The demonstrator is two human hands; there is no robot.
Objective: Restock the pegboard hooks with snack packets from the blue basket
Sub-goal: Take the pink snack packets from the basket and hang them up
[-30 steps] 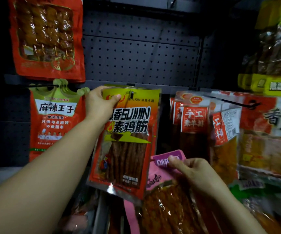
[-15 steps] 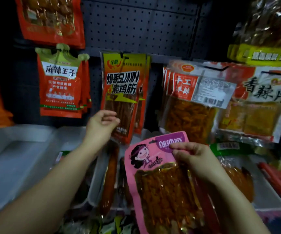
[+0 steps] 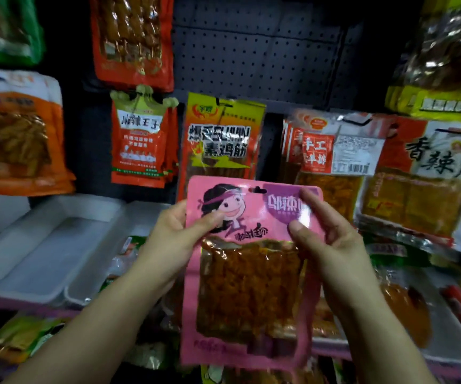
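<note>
While we hold the pink packet (image 3: pixel 247 273) before the pegboard (image 3: pixel 251 59), hanging is pending.
Left hand (image 3: pixel 176 239) and right hand (image 3: pixel 326 239) pinch its top corners; next we need a hook for its hang slot (image 3: pixel 258 190).

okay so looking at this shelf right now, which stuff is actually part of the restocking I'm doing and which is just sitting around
Part of the job:
- pink snack packet, held by left hand and right hand
- pegboard
- yellow-topped packets hanging behind it

Just sitting around:
- white trays
- crown-topped red packets
- orange packets at far left
</note>
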